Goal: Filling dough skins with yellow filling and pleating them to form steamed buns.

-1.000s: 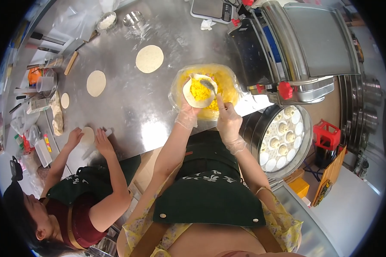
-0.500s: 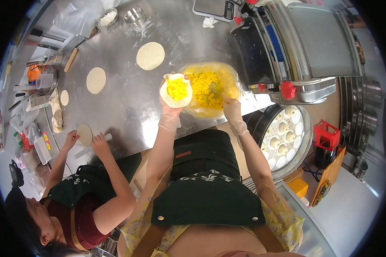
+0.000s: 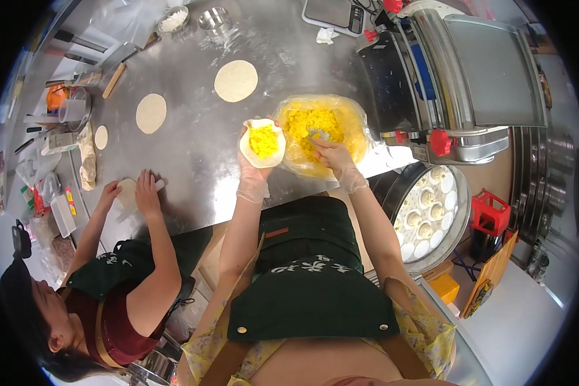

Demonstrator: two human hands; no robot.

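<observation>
My left hand [image 3: 253, 175], in a clear glove, cups a round dough wrapper [image 3: 279, 153] from below. A mound of crumbly yellow filling [image 3: 262, 141] lies on the wrapper's middle. Just to the right, a clear plastic bag [image 3: 356, 122] lies spread on the table and holds a heap of loose filling [image 3: 310, 118]. Over its near side, my gloved right hand [image 3: 338, 158] grips a spoon [image 3: 321, 136] whose metal head rests in the heap. Most of the spoon's handle is hidden by my fingers. Two flat dough rounds [image 3: 236, 81] [image 3: 151, 114] lie farther off on the steel table.
At the left, a co-worker's hands [image 3: 148, 194] work a dough round with a rolling pin [image 3: 160, 184]. A dough roller machine [image 3: 444, 77] stands at right, with a steamer [image 3: 460, 222] of pleated buns below it. A scale [image 3: 334, 14] and metal bowl [image 3: 214, 20] stand at the back.
My right hand and the spoon have shifted left within the filling. The filled wrapper stays in my left hand, tilted slightly differently. The co-worker's right hand has moved over the dough round.
</observation>
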